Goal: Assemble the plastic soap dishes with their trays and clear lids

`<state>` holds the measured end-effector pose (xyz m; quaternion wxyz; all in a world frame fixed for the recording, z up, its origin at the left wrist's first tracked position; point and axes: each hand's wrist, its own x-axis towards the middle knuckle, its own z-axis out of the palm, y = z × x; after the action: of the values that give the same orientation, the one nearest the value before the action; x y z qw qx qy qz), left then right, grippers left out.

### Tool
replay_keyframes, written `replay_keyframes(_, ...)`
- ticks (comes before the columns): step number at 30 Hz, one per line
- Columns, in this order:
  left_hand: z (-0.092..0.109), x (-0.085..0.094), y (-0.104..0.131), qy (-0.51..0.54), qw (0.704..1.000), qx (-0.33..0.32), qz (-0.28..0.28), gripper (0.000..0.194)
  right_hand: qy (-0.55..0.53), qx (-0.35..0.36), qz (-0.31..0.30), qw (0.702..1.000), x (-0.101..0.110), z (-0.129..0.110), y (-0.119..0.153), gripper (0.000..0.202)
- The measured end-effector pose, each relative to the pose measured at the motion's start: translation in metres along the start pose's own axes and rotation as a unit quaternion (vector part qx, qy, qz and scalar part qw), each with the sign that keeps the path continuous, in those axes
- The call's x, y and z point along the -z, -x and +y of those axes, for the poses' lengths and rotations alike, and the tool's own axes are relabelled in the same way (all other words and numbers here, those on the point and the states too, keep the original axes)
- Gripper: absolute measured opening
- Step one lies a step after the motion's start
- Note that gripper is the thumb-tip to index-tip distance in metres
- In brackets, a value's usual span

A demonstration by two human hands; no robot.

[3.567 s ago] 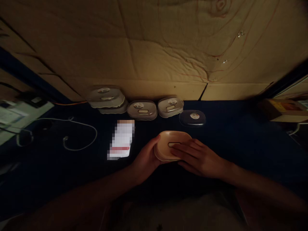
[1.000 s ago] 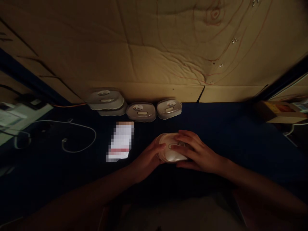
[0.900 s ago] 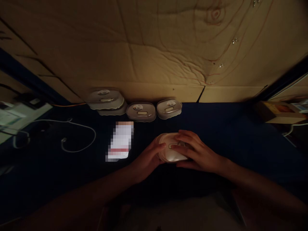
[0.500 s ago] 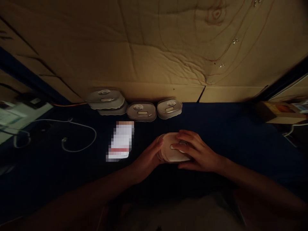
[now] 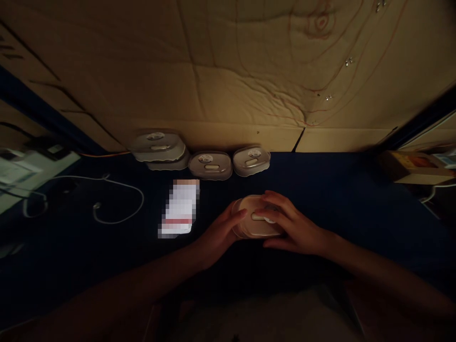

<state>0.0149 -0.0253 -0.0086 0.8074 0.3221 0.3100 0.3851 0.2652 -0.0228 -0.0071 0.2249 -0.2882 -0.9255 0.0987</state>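
Note:
A rounded plastic container with a lid (image 5: 254, 225) is between my two hands, low over the dark blue table. My left hand (image 5: 223, 232) grips its left end, with the thumb on the lid's edge and the other fingers hidden. Over the right part of the lid lies my right hand (image 5: 290, 223), its fingers curved and slightly apart, holding the far and near sides. A pale oblong tab and part of a round label show beneath the right fingers. The room is dim, so finer details are lost.
Similar lidded containers stand along the cardboard wall (image 5: 249, 71): a stack (image 5: 158, 148), a middle one (image 5: 210, 165) and a right one (image 5: 251, 160). A lit, blurred-out phone (image 5: 179, 208) lies left of my hands. Further left is a white cable (image 5: 142, 197); a cardboard box (image 5: 413, 167) sits right.
My left thumb has slid slightly right over the lid. The right fingers have shifted a little, showing more of the tab. The container stays in nearly the same spot.

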Motion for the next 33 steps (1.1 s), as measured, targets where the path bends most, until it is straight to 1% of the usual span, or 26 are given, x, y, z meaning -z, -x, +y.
replay_keyframes(4, 0.0, 0.001, -0.001, -0.008, 1.0, 0.005, 0.016, 0.041, 0.023, 0.005, -0.005, 1.0, -0.003, 0.003, 0.001, 0.069)
replay_keyframes(8, 0.001, 0.002, -0.002, -0.012, 1.0, 0.011, 0.012, 0.042, 0.034, 0.001, -0.003, 0.999, -0.007, 0.004, 0.002, 0.066)
replay_keyframes(10, 0.002, 0.002, -0.001, -0.018, 1.0, 0.011, 0.01, 0.042, 0.026, 0.002, -0.002, 1.0, -0.006, 0.004, 0.003, 0.069)
replay_keyframes(13, 0.001, 0.004, 0.0, -0.038, 0.999, -0.015, 0.001, 0.043, -0.054, 0.01, 0.018, 0.998, 0.0, 0.005, 0.003, 0.09)
replay_keyframes(15, 0.0, 0.006, 0.001, -0.074, 0.996, -0.055, -0.018, 0.049, -0.126, -0.007, 0.059, 0.99, 0.004, 0.009, 0.003, 0.095)
replay_keyframes(17, -0.003, 0.01, 0.003, -0.118, 0.988, -0.088, -0.05, 0.061, -0.174, -0.042, 0.099, 0.979, 0.008, 0.015, 0.003, 0.089)
replay_keyframes(18, -0.004, 0.012, 0.004, -0.138, 0.984, -0.097, -0.064, 0.066, -0.19, -0.058, 0.108, 0.974, 0.008, 0.019, 0.003, 0.086)
replay_keyframes(20, -0.006, 0.016, 0.005, -0.167, 0.978, -0.102, -0.079, 0.072, -0.218, -0.081, 0.096, 0.968, 0.008, 0.025, 0.003, 0.082)
replay_keyframes(22, -0.008, 0.018, 0.006, -0.184, 0.974, -0.103, -0.08, 0.073, -0.237, -0.094, 0.078, 0.964, 0.007, 0.028, 0.002, 0.077)
replay_keyframes(25, -0.01, 0.017, 0.005, -0.184, 0.974, -0.102, -0.083, 0.073, -0.259, -0.119, 0.082, 0.955, 0.006, 0.028, 0.001, 0.067)
replay_keyframes(27, -0.011, 0.013, 0.004, -0.169, 0.979, -0.093, -0.065, 0.072, -0.279, -0.151, 0.084, 0.945, 0.006, 0.027, 0.0, 0.061)
replay_keyframes(28, -0.01, 0.01, 0.003, -0.161, 0.982, -0.085, -0.043, 0.07, -0.285, -0.173, 0.084, 0.939, 0.006, 0.028, 0.0, 0.058)
replay_keyframes(30, -0.008, 0.004, 0.002, -0.148, 0.987, -0.061, 0.024, 0.063, -0.269, -0.213, 0.1, 0.934, 0.006, 0.031, 0.0, 0.053)
replay_keyframes(31, -0.006, 0.002, 0.001, -0.14, 0.988, -0.043, 0.058, 0.06, -0.243, -0.219, 0.112, 0.938, 0.006, 0.032, 0.0, 0.053)
replay_keyframes(32, -0.004, 0.0, 0.001, -0.13, 0.987, -0.025, 0.086, 0.056, -0.208, -0.208, 0.121, 0.948, 0.006, 0.033, 0.0, 0.057)
replay_keyframes(33, -0.001, -0.001, 0.0, -0.12, 0.987, -0.008, 0.105, 0.053, -0.168, -0.182, 0.12, 0.961, 0.007, 0.033, 0.001, 0.064)
